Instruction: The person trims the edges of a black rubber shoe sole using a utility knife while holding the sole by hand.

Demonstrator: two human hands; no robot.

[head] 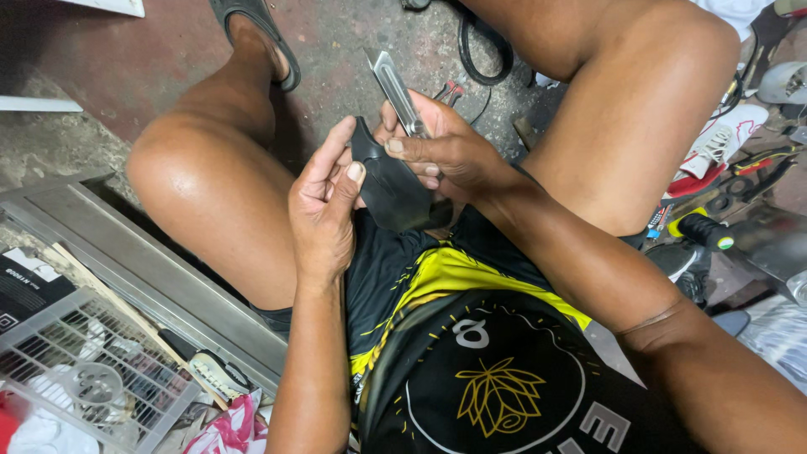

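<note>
Concrete floor point(101, 76), stained red and grey, spreads under the seated person's bare legs. At eight o'clock sit a metal frame point(126, 261) and a white crate point(80, 370); at three o'clock, tools and a shoe point(723, 143) lie scattered. At centre, the left hand point(324, 206) grips a black rubber piece point(391, 185), while the right hand point(441, 147) closes round a knife point(395, 88), blade pointing to twelve o'clock.

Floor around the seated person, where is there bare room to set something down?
Bare concrete floor lies between the knees, bordered by the sandal and the black cable. The right side is crowded with tools. On the left, the metal frame and white basket fill the space. Both hands are occupied: left hand on the black piece, right hand with the knife.
</note>
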